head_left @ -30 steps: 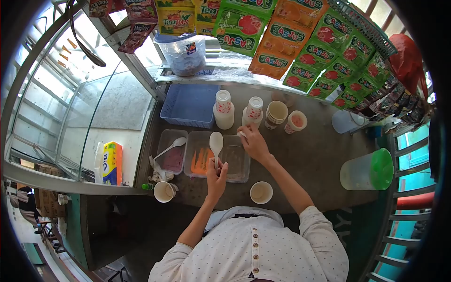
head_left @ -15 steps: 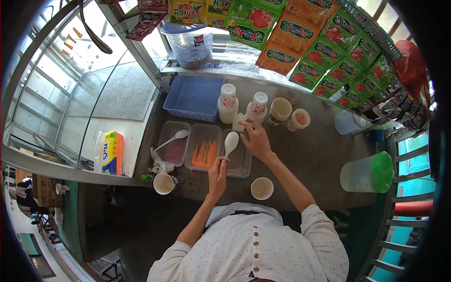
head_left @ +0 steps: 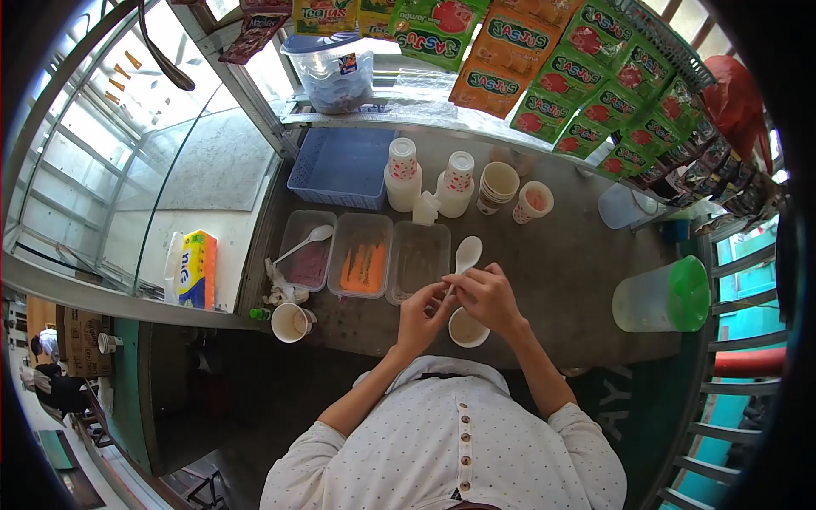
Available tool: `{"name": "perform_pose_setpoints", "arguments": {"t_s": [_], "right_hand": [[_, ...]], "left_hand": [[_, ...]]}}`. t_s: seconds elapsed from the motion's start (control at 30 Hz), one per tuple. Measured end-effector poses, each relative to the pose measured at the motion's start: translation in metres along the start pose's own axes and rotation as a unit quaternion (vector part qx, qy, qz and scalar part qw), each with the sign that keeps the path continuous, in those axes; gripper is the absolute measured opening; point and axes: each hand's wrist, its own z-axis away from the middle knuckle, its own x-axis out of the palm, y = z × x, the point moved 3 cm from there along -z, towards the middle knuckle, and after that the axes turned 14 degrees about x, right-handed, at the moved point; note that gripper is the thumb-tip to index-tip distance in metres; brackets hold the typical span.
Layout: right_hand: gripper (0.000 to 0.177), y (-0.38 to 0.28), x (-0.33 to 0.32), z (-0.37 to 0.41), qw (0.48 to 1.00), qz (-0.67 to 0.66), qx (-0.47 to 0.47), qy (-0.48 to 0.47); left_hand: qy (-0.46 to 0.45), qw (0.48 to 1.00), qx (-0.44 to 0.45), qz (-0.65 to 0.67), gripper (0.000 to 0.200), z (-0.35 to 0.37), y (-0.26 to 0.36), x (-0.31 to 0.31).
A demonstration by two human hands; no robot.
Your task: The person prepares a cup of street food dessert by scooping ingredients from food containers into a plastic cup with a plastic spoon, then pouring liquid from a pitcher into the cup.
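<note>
A white plastic spoon points bowl-up between my two hands. My left hand has its fingers closed round the lower part of the handle. Just below the bowl, my right hand pinches the same handle. Under the hands stands a paper cup, partly hidden by my right hand. To the left are a clear tub with little in it, a tub of orange powder and a tub of purple powder with another white spoon resting in it.
Stacked cups and more cups line the back, beside a blue basket. Another cup stands front left. A green-lidded container is at right. Drink sachets hang above. A tissue pack sits left.
My right hand has come back from the stacked cups to the spoon handle. My left hand and the spoon have moved right, over the near cup. The view has shifted slightly.
</note>
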Motion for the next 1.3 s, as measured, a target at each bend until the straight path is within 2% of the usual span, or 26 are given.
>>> {"name": "perform_pose_setpoints", "arguments": {"t_s": [0.03,0.1,0.17,0.2,0.23,0.27,0.3,0.33,0.37,0.43,0.53,0.67,0.73,0.77,0.87,0.9,1.0,1.03,1.1,1.13,1.23,1.3], "right_hand": [[0.026,0.002,-0.003,0.003,1.0,0.006,0.01,0.017],[0.027,0.004,-0.009,0.007,0.999,0.002,0.014,0.032],[0.022,0.009,-0.017,0.011,0.996,-0.008,0.071,0.058],[0.019,0.012,-0.023,0.015,0.988,-0.046,0.133,0.064],[0.019,0.018,-0.022,0.02,0.988,-0.046,0.132,0.064],[0.015,0.029,-0.024,0.026,0.971,-0.084,0.18,0.131],[0.011,0.034,-0.028,0.03,0.946,-0.12,0.227,0.196],[0.009,0.032,-0.032,0.036,0.903,-0.224,0.304,0.203],[0.009,0.036,-0.031,0.041,0.904,-0.221,0.303,0.207],[0.028,0.049,-0.029,0.052,0.851,-0.365,0.297,0.234],[0.032,0.055,-0.032,0.063,0.844,-0.379,0.318,0.207],[0.032,0.056,-0.036,0.059,0.849,-0.389,0.322,0.155],[0.02,0.058,-0.031,0.054,0.831,-0.441,0.314,0.127],[0.02,0.056,-0.028,0.05,0.835,-0.442,0.31,0.109],[0.013,0.045,-0.016,0.036,0.832,-0.465,0.294,0.066],[0.01,0.041,-0.011,0.032,0.84,-0.46,0.283,0.048],[0.008,0.025,0.006,0.021,0.845,-0.463,0.268,-0.009],[0.008,0.019,0.013,0.017,0.843,-0.466,0.268,-0.035],[0.009,0.011,0.027,0.012,0.846,-0.461,0.258,-0.07],[0.01,0.005,0.034,0.012,0.851,-0.452,0.252,-0.09],[0.012,-0.008,0.047,0.007,0.848,-0.457,0.242,-0.113],[0.018,-0.012,0.052,0.0,0.841,-0.482,0.23,-0.092]], "left_hand": [[-0.011,0.997,0.066,-0.045,0.024,0.001,0.004,0.001],[-0.039,0.996,0.069,-0.041,0.029,0.001,0.007,-0.002],[-0.066,0.994,0.073,-0.037,0.034,0.004,0.007,-0.007],[-0.08,0.993,0.081,0.019,0.045,0.006,0.004,-0.008],[-0.094,0.989,0.089,0.076,0.057,0.008,0.002,-0.009],[-0.094,0.989,0.089,0.076,0.057,0.01,0.0,-0.01],[-0.114,0.984,0.135,0.003,0.069,0.012,0.003,-0.01],[-0.134,0.972,0.18,-0.07,0.081,0.014,0.005,-0.009],[-0.135,0.971,0.183,-0.067,0.081,0.016,0.003,-0.007],[-0.179,0.945,0.226,-0.156,0.094,0.023,-0.001,0.002],[-0.177,0.94,0.217,-0.196,0.093,0.032,-0.008,0.017],[-0.136,0.968,0.155,-0.143,0.089,0.041,-0.019,0.029],[-0.041,0.969,0.179,-0.165,0.087,0.051,-0.013,0.028],[-0.024,0.97,0.172,-0.17,0.087,0.057,-0.01,0.027],[0.114,0.971,0.12,-0.172,0.091,0.081,-0.006,0.014],[0.129,0.969,0.115,-0.179,0.091,0.089,-0.004,0.011],[0.252,0.944,0.073,-0.203,0.093,0.115,0.002,-0.008],[0.262,0.939,0.069,-0.21,0.093,0.121,0.003,-0.014],[0.289,0.907,0.04,-0.304,0.09,0.134,0.01,-0.027],[0.3,0.896,0.023,-0.328,0.082,0.137,0.017,-0.034],[0.314,0.886,0.012,-0.341,0.079,0.146,0.017,-0.05],[0.328,0.886,0.004,-0.327,0.075,0.142,0.012,-0.062]]}}
